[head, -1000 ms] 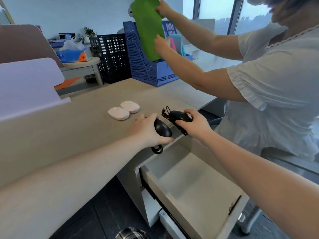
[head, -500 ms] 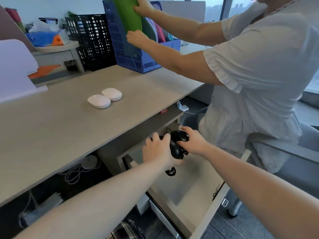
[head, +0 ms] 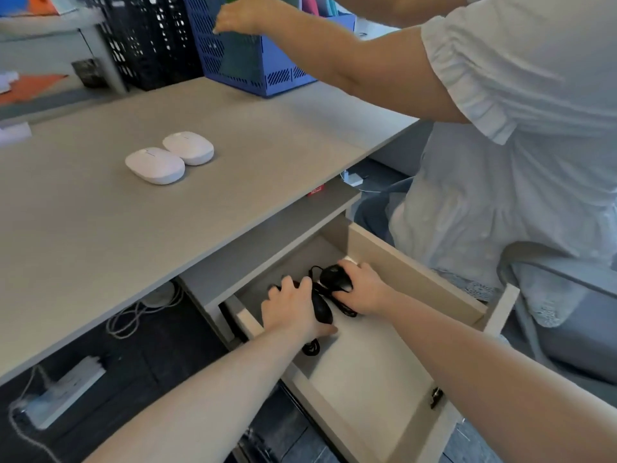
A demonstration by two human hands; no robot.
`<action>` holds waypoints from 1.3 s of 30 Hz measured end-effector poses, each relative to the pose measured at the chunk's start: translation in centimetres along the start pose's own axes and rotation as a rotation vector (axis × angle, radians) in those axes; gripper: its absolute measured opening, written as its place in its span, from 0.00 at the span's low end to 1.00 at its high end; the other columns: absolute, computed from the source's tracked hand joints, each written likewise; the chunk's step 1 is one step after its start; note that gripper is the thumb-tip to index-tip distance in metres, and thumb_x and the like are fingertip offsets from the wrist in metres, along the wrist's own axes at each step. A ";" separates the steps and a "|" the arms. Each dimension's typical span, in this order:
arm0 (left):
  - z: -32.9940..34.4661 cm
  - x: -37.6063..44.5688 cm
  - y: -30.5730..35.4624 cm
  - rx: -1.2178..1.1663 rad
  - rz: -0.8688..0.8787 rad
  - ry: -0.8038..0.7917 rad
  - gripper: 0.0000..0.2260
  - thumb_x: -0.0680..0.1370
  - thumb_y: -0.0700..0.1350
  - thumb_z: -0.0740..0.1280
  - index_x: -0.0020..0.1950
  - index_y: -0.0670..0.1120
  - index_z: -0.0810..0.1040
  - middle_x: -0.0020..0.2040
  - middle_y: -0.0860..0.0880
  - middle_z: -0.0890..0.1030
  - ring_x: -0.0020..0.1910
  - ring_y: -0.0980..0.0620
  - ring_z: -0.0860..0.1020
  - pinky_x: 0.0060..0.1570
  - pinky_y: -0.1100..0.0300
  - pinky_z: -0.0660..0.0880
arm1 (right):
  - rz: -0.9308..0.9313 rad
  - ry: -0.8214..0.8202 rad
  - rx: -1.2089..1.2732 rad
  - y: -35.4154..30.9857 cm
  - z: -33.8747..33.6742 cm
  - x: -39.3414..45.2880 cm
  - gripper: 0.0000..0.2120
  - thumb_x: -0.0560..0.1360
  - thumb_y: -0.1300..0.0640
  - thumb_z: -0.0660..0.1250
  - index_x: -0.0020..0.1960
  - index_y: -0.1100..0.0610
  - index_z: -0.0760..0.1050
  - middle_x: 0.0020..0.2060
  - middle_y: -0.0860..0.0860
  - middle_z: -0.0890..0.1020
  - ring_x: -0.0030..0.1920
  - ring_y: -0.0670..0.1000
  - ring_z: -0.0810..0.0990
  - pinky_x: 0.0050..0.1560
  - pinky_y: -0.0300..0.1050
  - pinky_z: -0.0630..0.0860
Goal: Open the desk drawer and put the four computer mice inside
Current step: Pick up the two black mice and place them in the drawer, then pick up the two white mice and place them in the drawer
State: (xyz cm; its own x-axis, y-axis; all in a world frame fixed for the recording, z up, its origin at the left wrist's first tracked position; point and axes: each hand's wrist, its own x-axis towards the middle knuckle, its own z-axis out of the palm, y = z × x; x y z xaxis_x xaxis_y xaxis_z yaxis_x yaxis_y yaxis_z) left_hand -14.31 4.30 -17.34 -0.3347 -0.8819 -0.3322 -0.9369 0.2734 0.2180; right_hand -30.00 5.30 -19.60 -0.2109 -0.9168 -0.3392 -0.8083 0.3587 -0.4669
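Two black corded mice are going into the open drawer (head: pixel 417 272) — the left hand (head: pixel 293 312) is wrapping around one black mouse (head: pixel 321 309) low over the drawer floor, and the right hand (head: pixel 362 289) is gripping the other black mouse (head: pixel 335 277) just beside it, toward the drawer's back. Their cords are trailing loose, one loop (head: pixel 310 348) lying on the floor of the drawer below the left hand. The mice look about to be set down; whether they are touching the bottom I cannot tell.

Two white mice (head: pixel 155 165) (head: pixel 188 148) are sitting side by side on the table (head: pixel 100 228), well back from its front edge and touching or nearly so. So the job looks half done: next, both hands need to let go, lift clear of the cords, and reach up over the table edge for the white pair.

Beyond, at the far edge, another person's hand (head: pixel 237 18) is working at a blue file basket (head: pixel 253 65).
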 end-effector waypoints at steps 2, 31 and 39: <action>0.4 0.4 0.2 0.001 0.008 -0.021 0.43 0.60 0.68 0.73 0.68 0.52 0.63 0.65 0.45 0.66 0.64 0.38 0.65 0.58 0.46 0.70 | -0.015 0.012 -0.013 0.0 0.4 0.4 0.35 0.73 0.47 0.68 0.75 0.52 0.58 0.66 0.61 0.68 0.67 0.61 0.69 0.69 0.50 0.67; -17.9 -6.4 -1.3 -0.135 0.206 0.646 0.10 0.77 0.51 0.61 0.41 0.46 0.72 0.46 0.45 0.78 0.46 0.43 0.77 0.37 0.54 0.68 | -0.315 0.576 0.069 -13.8 -11.1 -6.9 0.14 0.78 0.48 0.59 0.48 0.56 0.77 0.35 0.49 0.80 0.39 0.53 0.78 0.40 0.46 0.76; -22.1 -0.8 -12.5 -0.191 -0.151 0.585 0.30 0.70 0.62 0.69 0.65 0.46 0.70 0.61 0.41 0.72 0.62 0.40 0.71 0.57 0.51 0.70 | -0.347 0.339 0.096 -22.8 -11.2 0.4 0.25 0.77 0.47 0.64 0.71 0.54 0.65 0.62 0.55 0.77 0.61 0.55 0.76 0.58 0.49 0.74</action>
State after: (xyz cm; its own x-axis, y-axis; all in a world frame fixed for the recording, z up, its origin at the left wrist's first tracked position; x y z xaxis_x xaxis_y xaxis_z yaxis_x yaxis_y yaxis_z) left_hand -0.12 -6.92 0.51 -0.0387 -0.9843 0.1724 -0.9168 0.1036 0.3857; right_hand -17.85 -5.18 0.05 -0.1184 -0.9848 0.1273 -0.8114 0.0220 -0.5841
